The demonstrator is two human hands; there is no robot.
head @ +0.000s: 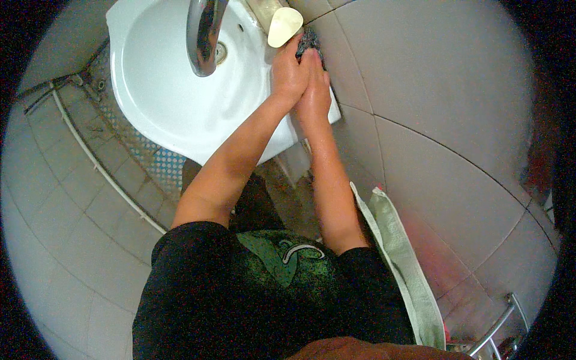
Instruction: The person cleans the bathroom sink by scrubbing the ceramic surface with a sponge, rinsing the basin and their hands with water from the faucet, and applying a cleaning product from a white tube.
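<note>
My left hand (290, 74) and my right hand (315, 96) are pressed together over the right-hand edge of a white ceramic washbasin (171, 112). The skin looks wet. Just beyond my fingertips is a dark grey mesh-like scrubber (308, 39), partly covered by the fingers. Whether it is held or lies behind them, I cannot tell. A pale yellow rounded piece (285, 27), possibly a soap bar, sits beside my left fingertips. The chrome faucet (204, 40) reaches over the basin, left of my hands, and partly hides the metal drain (220, 53).
A tiled wall (427, 76) runs close along the right. Near my right elbow hangs a pale green towel (400, 252), with a chrome rail (492, 324) at lower right. A white pipe (94, 162) crosses the left wall, above blue-and-white floor tiles (166, 166).
</note>
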